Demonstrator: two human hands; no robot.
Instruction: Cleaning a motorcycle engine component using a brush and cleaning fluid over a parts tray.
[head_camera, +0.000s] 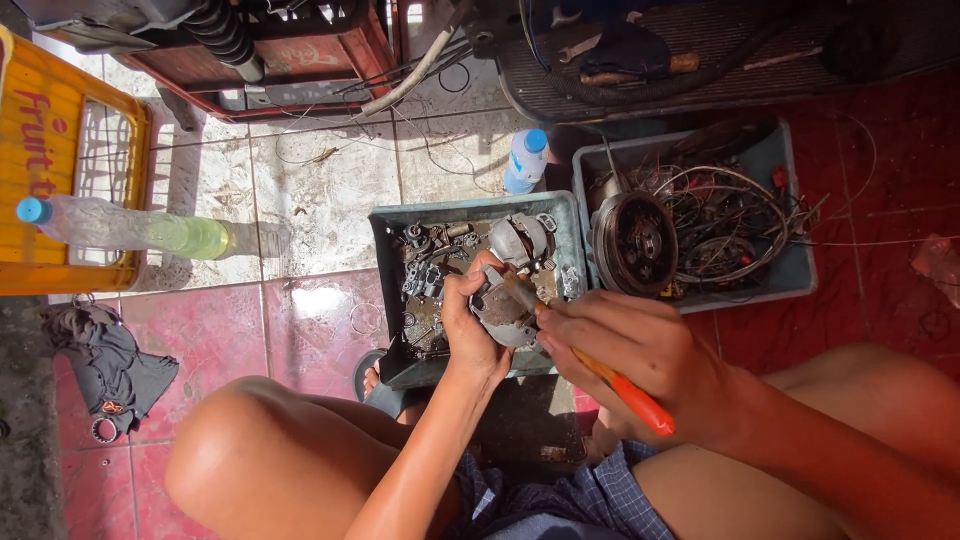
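My left hand (468, 325) grips a grey metal engine part (503, 308) just above the front of a grey-green tray (388, 250). My right hand (640, 352) holds a screwdriver with an orange handle (630, 395); its tip rests against the part near my left thumb. The tray holds several dark greasy metal parts and a rounded grey housing (520, 238). My bare knees frame the bottom of the view.
A second grey tray (795, 285) on the right holds a round rotor and tangled wires. A small plastic bottle (525, 160) stands behind the trays. A larger bottle (130, 230) lies on a yellow crate (50, 170) at left. A dark rag (110, 370) lies on the red tiles.
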